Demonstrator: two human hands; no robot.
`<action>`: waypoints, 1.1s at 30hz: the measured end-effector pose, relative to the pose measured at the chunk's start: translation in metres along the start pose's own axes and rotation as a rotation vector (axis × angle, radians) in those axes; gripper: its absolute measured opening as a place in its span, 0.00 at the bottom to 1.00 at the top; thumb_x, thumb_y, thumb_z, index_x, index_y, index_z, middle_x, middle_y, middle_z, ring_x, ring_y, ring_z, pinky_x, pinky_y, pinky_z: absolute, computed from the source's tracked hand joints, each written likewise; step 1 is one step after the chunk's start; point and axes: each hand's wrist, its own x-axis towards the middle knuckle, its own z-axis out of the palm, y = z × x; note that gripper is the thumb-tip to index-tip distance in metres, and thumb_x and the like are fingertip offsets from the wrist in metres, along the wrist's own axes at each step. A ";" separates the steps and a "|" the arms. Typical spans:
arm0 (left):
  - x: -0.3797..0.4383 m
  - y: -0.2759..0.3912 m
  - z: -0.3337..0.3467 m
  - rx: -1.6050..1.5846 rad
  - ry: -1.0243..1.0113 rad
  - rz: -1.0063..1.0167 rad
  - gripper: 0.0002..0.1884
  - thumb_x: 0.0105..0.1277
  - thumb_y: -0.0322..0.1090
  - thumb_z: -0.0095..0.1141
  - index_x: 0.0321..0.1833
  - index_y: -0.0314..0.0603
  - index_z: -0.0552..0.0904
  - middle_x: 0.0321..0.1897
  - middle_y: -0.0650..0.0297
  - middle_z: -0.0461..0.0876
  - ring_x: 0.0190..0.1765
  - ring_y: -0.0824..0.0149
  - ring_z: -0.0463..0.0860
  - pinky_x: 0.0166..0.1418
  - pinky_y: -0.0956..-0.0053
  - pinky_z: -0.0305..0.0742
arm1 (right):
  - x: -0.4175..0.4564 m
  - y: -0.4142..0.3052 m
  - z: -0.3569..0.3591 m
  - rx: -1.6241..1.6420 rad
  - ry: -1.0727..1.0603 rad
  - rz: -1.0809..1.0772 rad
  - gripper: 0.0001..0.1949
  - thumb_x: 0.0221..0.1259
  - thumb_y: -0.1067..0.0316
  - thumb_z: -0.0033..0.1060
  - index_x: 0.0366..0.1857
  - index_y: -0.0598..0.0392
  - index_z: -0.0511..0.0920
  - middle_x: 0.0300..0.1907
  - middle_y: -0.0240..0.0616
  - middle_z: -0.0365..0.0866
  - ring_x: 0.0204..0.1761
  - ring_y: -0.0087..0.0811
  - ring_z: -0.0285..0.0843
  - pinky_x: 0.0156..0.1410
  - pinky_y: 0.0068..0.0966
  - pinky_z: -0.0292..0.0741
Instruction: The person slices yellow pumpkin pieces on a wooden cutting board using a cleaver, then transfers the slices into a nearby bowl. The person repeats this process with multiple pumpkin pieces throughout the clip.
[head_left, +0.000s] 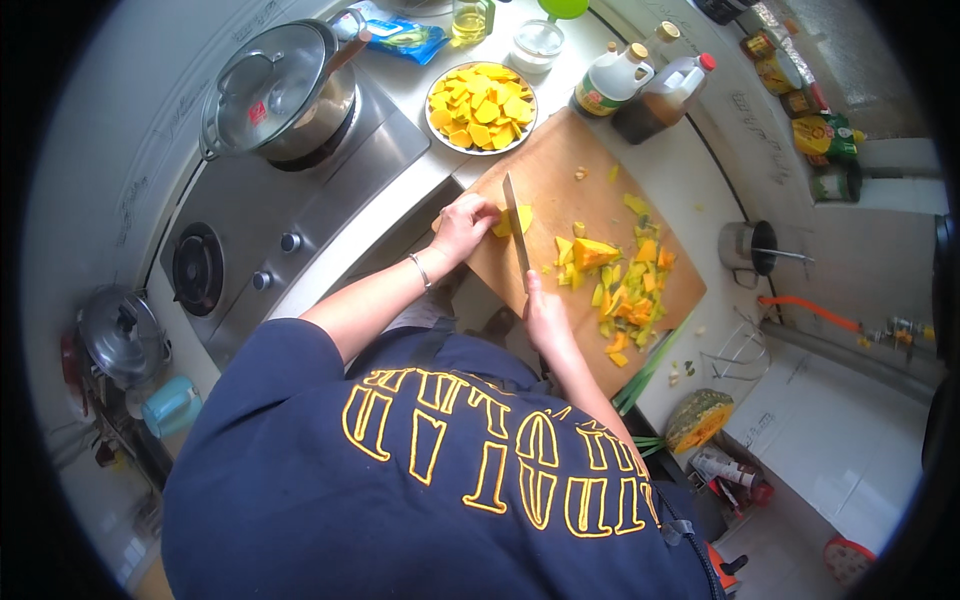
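Note:
My right hand (547, 319) grips the handle of a kitchen knife (517, 229), its blade pointing away from me across a yellow pumpkin piece (525, 218). With curled fingers, my left hand (466, 225) holds that piece down on the wooden cutting board (547, 176), just left of the blade. A larger pumpkin chunk (595, 253) lies right of the knife. Beyond it spreads a pile of green and orange pumpkin peelings (634, 289). Past the board's far corner, a plate (430, 124) is heaped with pumpkin slices (484, 105).
A lidded steel pot (315, 112) stands on the gas stove (292, 195) at left. Sauce bottles (664, 101) and a glass jar (537, 46) stand behind the board. Scallions (652, 367), a cut pumpkin (699, 420) and a steel mug (739, 251) are at right.

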 end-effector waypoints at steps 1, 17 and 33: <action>0.000 -0.003 0.000 -0.001 0.009 -0.002 0.05 0.62 0.29 0.67 0.39 0.36 0.86 0.33 0.58 0.83 0.34 0.65 0.87 0.41 0.74 0.81 | 0.002 0.001 0.001 -0.002 -0.001 0.011 0.41 0.77 0.34 0.34 0.21 0.69 0.77 0.21 0.62 0.77 0.31 0.56 0.81 0.43 0.49 0.74; 0.000 -0.009 -0.003 0.190 0.033 0.524 0.07 0.57 0.22 0.62 0.39 0.37 0.83 0.38 0.57 0.79 0.43 0.54 0.81 0.47 0.66 0.78 | -0.002 -0.001 -0.005 -0.037 0.050 -0.147 0.37 0.80 0.39 0.35 0.20 0.64 0.77 0.17 0.49 0.76 0.26 0.45 0.79 0.38 0.42 0.73; 0.005 -0.017 -0.005 0.089 0.008 0.513 0.07 0.58 0.21 0.61 0.39 0.36 0.81 0.38 0.57 0.79 0.41 0.53 0.81 0.46 0.65 0.79 | -0.013 0.002 -0.010 -0.137 -0.018 -0.063 0.36 0.79 0.39 0.39 0.24 0.67 0.78 0.20 0.59 0.76 0.28 0.56 0.79 0.41 0.45 0.74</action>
